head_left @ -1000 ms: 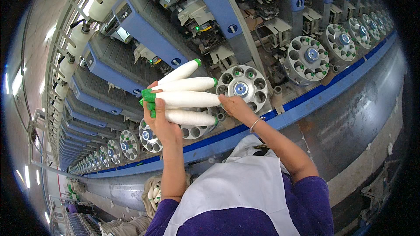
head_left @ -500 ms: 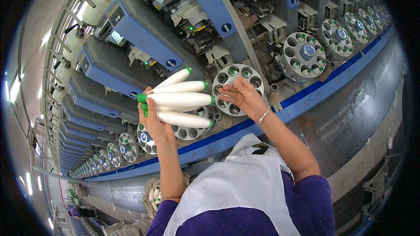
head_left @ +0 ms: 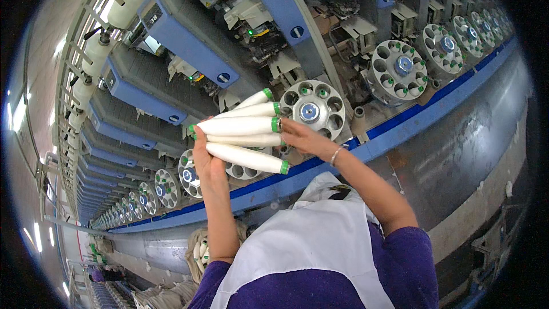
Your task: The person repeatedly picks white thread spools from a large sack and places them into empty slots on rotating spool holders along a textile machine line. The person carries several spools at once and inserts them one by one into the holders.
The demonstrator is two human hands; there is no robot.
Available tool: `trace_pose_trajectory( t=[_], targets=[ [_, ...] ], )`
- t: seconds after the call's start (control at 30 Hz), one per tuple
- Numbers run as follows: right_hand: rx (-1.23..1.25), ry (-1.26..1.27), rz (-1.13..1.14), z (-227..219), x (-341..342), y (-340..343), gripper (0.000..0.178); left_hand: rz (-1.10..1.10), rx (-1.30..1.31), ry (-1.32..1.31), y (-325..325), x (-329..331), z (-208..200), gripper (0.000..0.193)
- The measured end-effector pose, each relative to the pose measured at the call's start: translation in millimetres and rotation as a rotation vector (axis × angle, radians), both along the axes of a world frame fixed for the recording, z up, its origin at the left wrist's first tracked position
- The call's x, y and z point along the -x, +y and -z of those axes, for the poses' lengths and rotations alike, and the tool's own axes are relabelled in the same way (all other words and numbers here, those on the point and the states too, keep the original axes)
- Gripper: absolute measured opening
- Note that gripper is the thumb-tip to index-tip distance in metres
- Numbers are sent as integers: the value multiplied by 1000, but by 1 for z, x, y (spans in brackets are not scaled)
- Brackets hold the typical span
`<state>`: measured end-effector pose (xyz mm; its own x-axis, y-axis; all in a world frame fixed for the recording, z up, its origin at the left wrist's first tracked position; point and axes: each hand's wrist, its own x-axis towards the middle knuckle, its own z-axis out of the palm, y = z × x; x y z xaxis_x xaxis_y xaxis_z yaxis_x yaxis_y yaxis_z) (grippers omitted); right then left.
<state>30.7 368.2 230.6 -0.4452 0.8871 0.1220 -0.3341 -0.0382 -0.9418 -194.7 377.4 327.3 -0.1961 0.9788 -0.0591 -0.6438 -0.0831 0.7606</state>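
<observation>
My left hand [head_left: 207, 160] holds a fan of several white yarn bobbins [head_left: 237, 126], their green ends pointing toward the right. The thumb lies against the bundle from the near side; the other fingers are mostly hidden behind it. My right hand [head_left: 303, 138] is at the right-hand ends of the middle bobbins, its fingers closed around a green end and partly covered by the bundle. Just beyond that hand stands a round grey bobbin magazine [head_left: 325, 113] with a ring of holes and a blue hub. A few of its far holes contain green-tipped bobbins.
A long winding machine with blue panels [head_left: 186, 46] fills the far side. More round magazines [head_left: 404, 66] line its front to both sides, above a blue rail [head_left: 394, 131]. At lower left, a cloth sack [head_left: 194, 254] holds more bobbins.
My right hand has come away from above the magazine, moving left and down to the bobbin ends and uncovering the blue hub. The held bobbins have shifted slightly right and their fan has changed.
</observation>
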Motion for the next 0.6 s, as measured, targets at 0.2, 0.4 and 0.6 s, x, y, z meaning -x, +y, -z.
trace_pose_trajectory(
  t=[0.2, 0.4, 0.6],
  targets=[
    [47, -260, -197, 5, -4, 7, 30, 19, 24, -55, 7, 9, 0, 45],
    [-190, -288, 176, 34, -14, 14, 34, -5, 26, -72, 6, 15, 7, 47],
    [-97, 115, 376, 32, -8, 8, 29, 8, 28, -80, 11, 20, 14, 48]
  ],
)
